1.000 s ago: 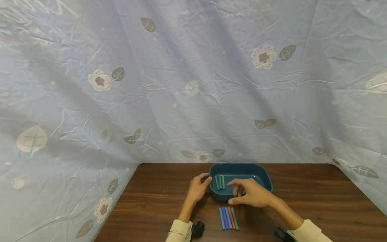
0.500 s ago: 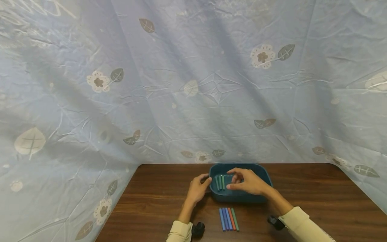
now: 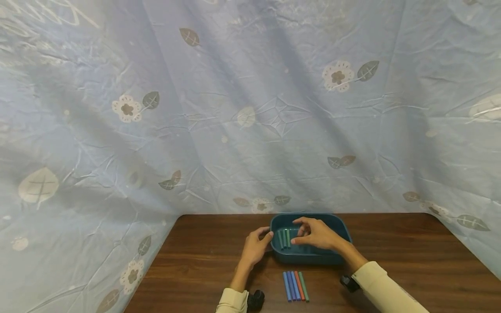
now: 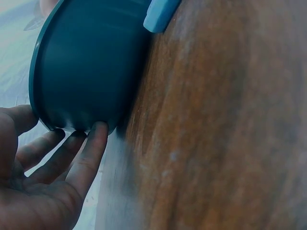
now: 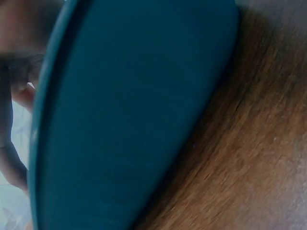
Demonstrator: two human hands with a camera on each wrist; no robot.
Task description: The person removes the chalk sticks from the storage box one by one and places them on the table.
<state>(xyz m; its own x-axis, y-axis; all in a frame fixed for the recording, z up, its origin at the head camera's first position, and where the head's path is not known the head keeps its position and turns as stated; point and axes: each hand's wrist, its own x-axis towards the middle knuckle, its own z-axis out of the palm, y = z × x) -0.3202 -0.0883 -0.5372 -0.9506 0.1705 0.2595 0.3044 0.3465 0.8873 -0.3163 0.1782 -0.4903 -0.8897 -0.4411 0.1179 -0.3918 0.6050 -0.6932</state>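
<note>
In the head view a dark teal rectangular bin (image 3: 309, 259) stands at the back of the table. Inside its left end lie 3 thin green sticks (image 3: 288, 238), side by side. My left hand (image 3: 255, 248) touches the bin's left end; the left wrist view has its fingertips (image 4: 99, 128) against the outer wall and the thumb by the rim. Over the bin's interior hovers my right hand (image 3: 318, 235), thumb and index finger apart, with nothing visible between them. A row of blue, red and green sticks (image 3: 295, 287) lies on the table in front of the bin.
The brown wooden table (image 3: 203, 261) ends at a patterned light-blue fabric backdrop (image 3: 250, 165). Black wrist cameras sit on both forearms. Close to the bin's front wall, one light-blue stick end (image 4: 160, 14) shows in the left wrist view.
My right hand has moved from the bin's front edge, up and slightly left, to over its interior. The left hand stays at the bin's end. The sticks have not moved.
</note>
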